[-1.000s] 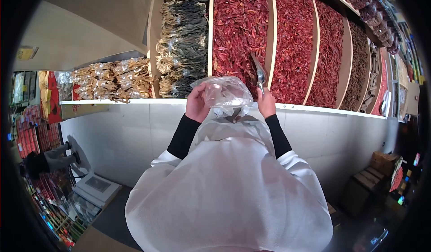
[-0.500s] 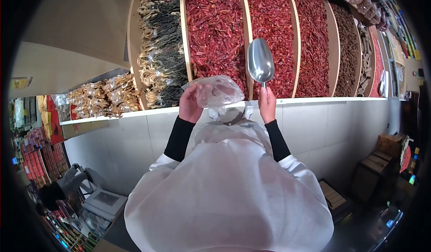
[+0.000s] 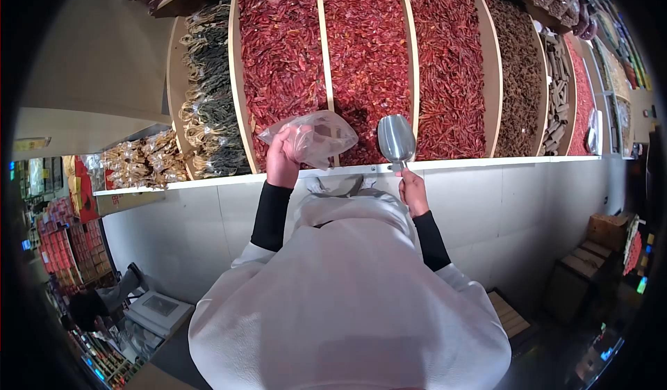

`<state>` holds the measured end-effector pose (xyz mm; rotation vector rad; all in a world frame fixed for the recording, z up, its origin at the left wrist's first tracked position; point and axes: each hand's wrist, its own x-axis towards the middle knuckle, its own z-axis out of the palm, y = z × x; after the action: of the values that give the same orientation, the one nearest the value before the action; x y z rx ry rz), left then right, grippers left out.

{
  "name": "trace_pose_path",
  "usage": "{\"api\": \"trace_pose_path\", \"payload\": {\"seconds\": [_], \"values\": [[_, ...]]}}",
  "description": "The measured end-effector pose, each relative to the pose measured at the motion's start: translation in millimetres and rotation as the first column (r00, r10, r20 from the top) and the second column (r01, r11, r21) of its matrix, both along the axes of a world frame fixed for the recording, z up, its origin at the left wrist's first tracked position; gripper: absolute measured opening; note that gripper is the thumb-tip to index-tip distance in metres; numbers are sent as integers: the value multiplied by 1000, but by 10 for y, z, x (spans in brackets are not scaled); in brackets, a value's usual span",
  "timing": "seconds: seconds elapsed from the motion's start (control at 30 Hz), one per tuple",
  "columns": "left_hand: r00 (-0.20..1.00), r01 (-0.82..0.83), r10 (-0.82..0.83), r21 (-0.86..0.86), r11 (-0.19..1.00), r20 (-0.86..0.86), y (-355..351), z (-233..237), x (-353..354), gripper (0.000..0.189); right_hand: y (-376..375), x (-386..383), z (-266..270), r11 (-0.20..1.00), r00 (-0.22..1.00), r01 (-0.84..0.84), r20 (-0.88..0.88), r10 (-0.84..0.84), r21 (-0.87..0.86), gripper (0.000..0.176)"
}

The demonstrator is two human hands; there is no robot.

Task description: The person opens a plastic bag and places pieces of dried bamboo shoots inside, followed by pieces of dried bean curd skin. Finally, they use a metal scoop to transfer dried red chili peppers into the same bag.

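Observation:
My left hand (image 3: pixel 283 159) grips a clear plastic bag (image 3: pixel 325 136), which hangs over the front edge of the dried red chili bins. In my right hand (image 3: pixel 414 190) is the handle of a metal scoop (image 3: pixel 396 138). The scoop's bowl points up and away from me, and I see no chilies in it. Behind the bag lie dried red chilies (image 3: pixel 281 49) in one compartment, and more chilies (image 3: pixel 366 49) fill the compartment behind the scoop. Fingers of both hands are closed; the bag partly hides those of the left.
Wooden dividers (image 3: pixel 411 35) separate the bins, and a white ledge (image 3: pixel 479 162) runs along their front. To the left are bundled dark and pale dried strands (image 3: pixel 208 91). Dark brown dried goods (image 3: pixel 512 77) lie to the right. A boxy grey device (image 3: pixel 161 310) stands lower left.
The scoop has come down and back toward me, its handle now tilted. The bag is spread wider in my left hand. The view has shifted to the right along the bins.

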<state>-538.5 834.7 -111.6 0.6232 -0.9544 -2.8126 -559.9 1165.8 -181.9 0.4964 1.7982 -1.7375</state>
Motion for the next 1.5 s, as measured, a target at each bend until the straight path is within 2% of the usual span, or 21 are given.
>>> {"api": "trace_pose_path", "payload": {"seconds": [0.1,0.13,0.23,0.37,0.47,0.73,0.83,0.9,1.03,1.1,1.3,1.43,1.5], "values": [[997,-40,39,-2,999,-62,263,-16,-162,32,87,-246,-63,998,999,-18,30,19,-54,38],[998,-29,30,17,999,-63,363,25,-201,30,108,-343,-102,990,996,5,84,7,-141,37],[999,-32,32,-15,999,-22,619,29,-273,30,79,-563,-289,991,996,-80,-48,75,-104,37],[999,-53,53,-21,998,-3,787,-17,-299,31,-47,-843,-506,988,989,-103,-121,89,-112,36],[998,-62,62,-46,997,-4,793,10,-313,31,-160,-1004,-569,990,972,-125,-210,109,-65,38],[995,-101,102,-77,992,12,685,-33,-429,30,-376,-1240,-610,988,969,-149,-204,137,-40,41],[994,-109,111,-92,990,11,672,-20,-520,30,-299,-1212,-714,983,965,-179,-185,184,44,43],[993,-115,116,-101,988,5,651,-42,-569,30,-238,-1194,-705,972,937,-170,-278,210,163,46],[994,-105,109,-165,981,15,584,-53,-684,32,-103,-1125,-638,955,900,-188,-348,261,231,48],[992,-113,122,-179,977,41,560,-11,-735,31,-24,-1090,-629,927,856,-185,-410,316,327,48],[988,-114,134,-233,966,73,445,-2,-937,30,106,-1174,-452,927,853,-240,-393,344,289,48],[981,-139,175,-317,938,86,408,55,-1070,27,181,-1331,-592,937,837,-246,-434,334,246,47],[988,-109,147,-435,894,55,367,43,-1160,25,213,-1425,-542,922,848,-282,-381,369,264,49]]}}
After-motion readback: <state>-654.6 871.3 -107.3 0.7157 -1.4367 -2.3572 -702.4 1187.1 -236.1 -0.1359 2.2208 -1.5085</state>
